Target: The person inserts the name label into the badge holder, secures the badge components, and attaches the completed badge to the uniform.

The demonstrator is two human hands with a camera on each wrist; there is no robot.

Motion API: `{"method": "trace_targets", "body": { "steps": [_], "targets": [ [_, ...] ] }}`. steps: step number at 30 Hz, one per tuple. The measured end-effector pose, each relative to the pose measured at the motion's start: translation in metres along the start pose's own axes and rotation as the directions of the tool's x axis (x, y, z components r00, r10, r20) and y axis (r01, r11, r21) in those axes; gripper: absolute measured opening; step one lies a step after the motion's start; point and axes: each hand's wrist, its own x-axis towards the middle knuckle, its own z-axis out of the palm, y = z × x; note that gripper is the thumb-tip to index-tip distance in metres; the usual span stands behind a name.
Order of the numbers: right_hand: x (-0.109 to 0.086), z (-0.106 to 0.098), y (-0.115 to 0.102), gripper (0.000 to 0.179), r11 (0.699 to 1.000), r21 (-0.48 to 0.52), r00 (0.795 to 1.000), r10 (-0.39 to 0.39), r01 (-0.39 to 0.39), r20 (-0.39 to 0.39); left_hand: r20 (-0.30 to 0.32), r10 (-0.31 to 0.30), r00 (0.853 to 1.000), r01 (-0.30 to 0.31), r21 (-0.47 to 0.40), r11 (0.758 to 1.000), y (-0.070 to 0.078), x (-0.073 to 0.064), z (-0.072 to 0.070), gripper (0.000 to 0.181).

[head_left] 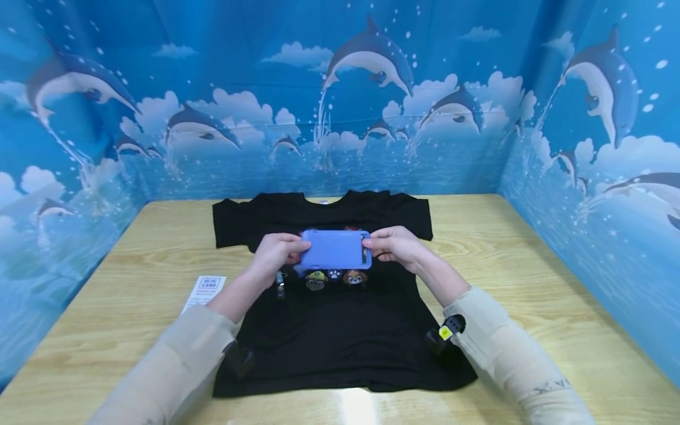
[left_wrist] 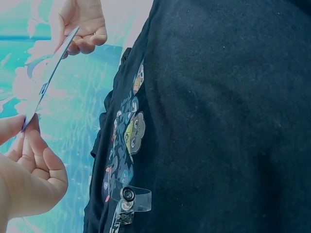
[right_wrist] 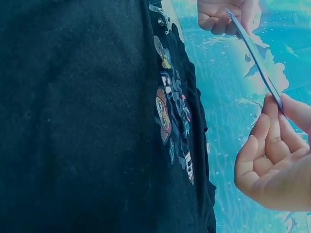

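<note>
Both hands hold a thin blue card holder [head_left: 334,249] level above the shirt, one hand at each short end. My left hand [head_left: 276,255] pinches its left end between thumb and fingers; the right hand [head_left: 395,245] pinches the right end, beside a cut-out slot. In both wrist views the card holder [left_wrist: 51,73] appears nearly edge-on. Beneath it a black T-shirt [head_left: 340,330] lies spread out, with cartoon dog faces [head_left: 334,280] printed on the chest; the holder hides part of this print. A badge clip with a clear strap [left_wrist: 136,198] rests on the shirt near the left hand.
A white printed paper card [head_left: 204,289] lies on the wooden table [head_left: 510,265] left of the shirt, partly behind the left forearm. Blue dolphin-patterned curtains [head_left: 239,71] enclose the table at the back and sides. Dark wrist-worn devices [head_left: 451,326] sit on the sleeves.
</note>
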Motion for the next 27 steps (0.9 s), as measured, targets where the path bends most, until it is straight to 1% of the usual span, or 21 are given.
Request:
{"method": "trace_targets", "body": {
  "steps": [2, 7, 13, 22, 27],
  "targets": [
    [-0.0004, 0.0002, -0.0003, 0.01, 1.0, 0.0, 1.0, -0.002, 0.002, 0.008, -0.003, -0.014, 1.0, 0.014, -0.012, 1.0, 0.0003, -0.0002, -0.0002, 0.026],
    [-0.0013, 0.0007, -0.0007, 0.009, 1.0, -0.011, 1.0, -0.01, 0.01, 0.027, 0.007, -0.026, 1.0, 0.026, -0.019, 0.999, -0.0003, -0.001, -0.0008, 0.027],
    [-0.0022, 0.0004, -0.0011, 0.017, 0.999, -0.03, 0.999, -0.019, 0.02, 0.038, 0.008, -0.019, 1.0, 0.019, -0.023, 1.0, -0.0008, -0.0018, -0.0011, 0.026],
    [-0.0028, -0.0008, 0.0002, 0.014, 0.999, -0.038, 0.999, -0.021, 0.022, 0.046, 0.009, -0.02, 1.0, 0.02, -0.019, 1.0, -0.0014, -0.0032, -0.0016, 0.026],
    [-0.0044, -0.002, 0.0004, 0.019, 0.999, -0.044, 0.999, -0.017, 0.019, 0.032, 0.016, -0.007, 1.0, 0.007, -0.022, 1.0, -0.0015, -0.0024, -0.0018, 0.025]
  ]
}}
